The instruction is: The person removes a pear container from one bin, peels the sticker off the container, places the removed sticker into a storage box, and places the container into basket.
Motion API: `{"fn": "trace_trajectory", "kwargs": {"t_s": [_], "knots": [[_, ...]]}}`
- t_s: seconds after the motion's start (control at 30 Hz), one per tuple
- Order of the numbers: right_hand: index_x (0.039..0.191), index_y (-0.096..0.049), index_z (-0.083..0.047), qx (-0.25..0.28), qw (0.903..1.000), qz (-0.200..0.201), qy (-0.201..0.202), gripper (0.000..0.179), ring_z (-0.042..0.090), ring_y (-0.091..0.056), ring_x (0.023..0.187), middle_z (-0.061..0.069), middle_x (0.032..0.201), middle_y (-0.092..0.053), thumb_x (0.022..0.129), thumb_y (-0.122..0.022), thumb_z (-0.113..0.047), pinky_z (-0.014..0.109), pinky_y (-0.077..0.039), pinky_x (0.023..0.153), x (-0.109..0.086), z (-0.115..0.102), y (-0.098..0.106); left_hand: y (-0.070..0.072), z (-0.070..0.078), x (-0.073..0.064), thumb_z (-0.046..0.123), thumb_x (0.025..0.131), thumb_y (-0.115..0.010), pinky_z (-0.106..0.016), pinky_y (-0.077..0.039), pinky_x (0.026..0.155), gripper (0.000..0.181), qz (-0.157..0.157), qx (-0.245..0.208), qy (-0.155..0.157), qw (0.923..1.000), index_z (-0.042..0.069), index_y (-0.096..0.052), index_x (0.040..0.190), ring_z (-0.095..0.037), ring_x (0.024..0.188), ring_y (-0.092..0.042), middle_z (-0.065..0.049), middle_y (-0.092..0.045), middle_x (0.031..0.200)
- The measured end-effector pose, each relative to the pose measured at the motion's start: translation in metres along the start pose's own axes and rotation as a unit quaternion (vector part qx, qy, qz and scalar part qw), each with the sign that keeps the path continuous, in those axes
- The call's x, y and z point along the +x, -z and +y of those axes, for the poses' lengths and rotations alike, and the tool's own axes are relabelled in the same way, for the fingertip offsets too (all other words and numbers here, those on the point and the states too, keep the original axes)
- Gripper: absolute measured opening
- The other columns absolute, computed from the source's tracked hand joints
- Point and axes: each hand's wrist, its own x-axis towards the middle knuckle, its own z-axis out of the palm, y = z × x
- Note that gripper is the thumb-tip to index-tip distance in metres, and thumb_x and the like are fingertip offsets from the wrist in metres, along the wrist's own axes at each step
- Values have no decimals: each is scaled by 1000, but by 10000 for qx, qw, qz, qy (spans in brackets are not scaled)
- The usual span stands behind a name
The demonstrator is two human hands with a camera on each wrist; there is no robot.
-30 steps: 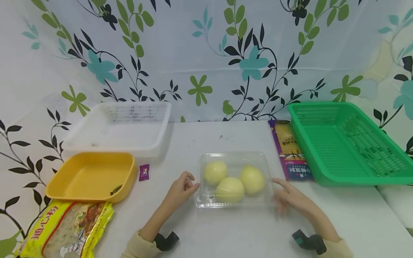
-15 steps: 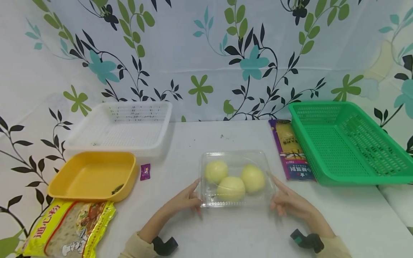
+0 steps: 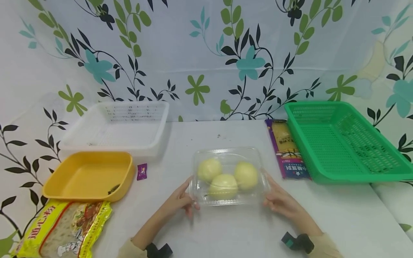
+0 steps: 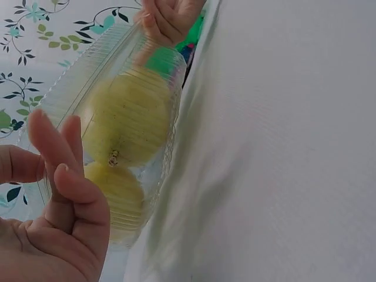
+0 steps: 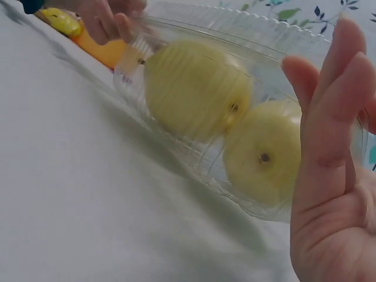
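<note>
A clear plastic clamshell box (image 3: 228, 165) with three round yellow-green fruits (image 3: 223, 187) inside is held level between both hands. My left hand (image 3: 181, 201) grips its left side, thumb and index finger at the rim, the other fingers curled below. On the opposite side, my right hand (image 3: 281, 200) holds the rim in the same manner. Both wrist views show a gap and a shadow under the box (image 4: 161, 150), so it is off the table. Small stem ends show on the fruits (image 5: 197, 88) through the ribbed wall. Parts of the fingertips are hidden behind the box.
Left on the white table (image 3: 226, 233) are a white basket (image 3: 158, 139), a yellow tray (image 3: 87, 175), a yellow food bag (image 3: 64, 229) and a small purple packet (image 3: 142, 172). A pasta bag (image 3: 287, 150) lies beside the green basket (image 3: 342, 150) at right. Patterned cloth (image 3: 206, 53) hangs behind.
My left hand has moved in from beside the box to its left rim, and the right hand has closed on the other side. The box has risen slightly and shifted a little left.
</note>
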Motion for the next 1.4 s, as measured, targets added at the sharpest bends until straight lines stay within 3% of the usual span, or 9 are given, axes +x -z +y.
{"fn": "trace_trajectory", "kwargs": {"t_s": [0.13,0.3,0.43,0.63,0.73,0.87,1.03,1.23,1.4], "knots": [[143,-5,-35,-122,9999,97,50,77,17,-60,79,7,112,-49,86,-16,16,19,-46,60,7,5,-6,4,4,-3,-4,82,-44,-23,-43,48,75,231,-122,9,9997,5,-2,143,-11,45,-50,-9,-62,67],[142,0,-35,-404,9981,455,15,77,15,-58,73,1,83,-53,87,-20,14,18,-43,57,16,9,-11,9,11,-1,-4,78,-41,-20,-40,45,77,648,-487,108,9967,9,-5,144,-9,46,-48,-6,-59,64],[141,9,-32,-607,9957,698,-27,77,13,-58,69,0,79,-55,87,-22,13,17,-43,56,24,10,-17,16,18,-1,-4,76,-41,-21,-40,45,76,835,-416,122,9956,8,-9,144,-9,45,-48,-6,-58,63],[140,16,-26,-666,9945,800,124,77,12,-59,61,3,74,-56,87,-24,13,23,-47,63,44,7,-28,29,41,-2,-2,75,-40,-24,-41,46,70,1176,-138,-127,9929,3,-20,141,-11,42,-47,-5,-56,58],[141,16,-27,-464,9959,708,316,76,13,-59,61,7,76,-58,87,-21,13,21,-46,60,55,3,-33,33,55,3,-2,75,-39,-23,-41,45,66,1338,-82,-402,9902,-2,-24,139,-11,40,-46,-3,-55,57],[140,16,-27,-265,9972,465,515,74,13,-59,63,10,81,-62,88,-18,12,18,-43,55,69,-1,-36,38,69,8,-4,78,-38,-22,-41,45,58,1613,-40,-702,9844,-8,-28,134,-10,40,-46,-2,-55,56],[141,15,-27,-263,9972,335,613,73,13,-59,65,11,88,-61,89,-18,11,17,-43,55,86,-4,-39,44,77,9,-4,82,-38,-20,-42,44,49,2027,-136,-943,9746,-10,-34,130,-10,42,-46,-3,-53,56],[141,14,-27,-270,9967,415,637,74,13,-59,66,11,88,-59,88,-18,12,17,-43,55,106,-6,-40,51,80,13,-6,82,-34,-18,-41,43,46,2463,-603,-1192,9599,-12,-35,128,-10,42,-45,-3,-52,55],[142,11,-28,-318,9958,635,577,75,13,-58,64,13,87,-58,88,-21,13,17,-42,54,122,-7,-41,63,82,16,-10,81,-29,-17,-40,42,49,2647,-954,-1408,9492,-14,-30,130,-9,41,-46,-3,-52,54]]}}
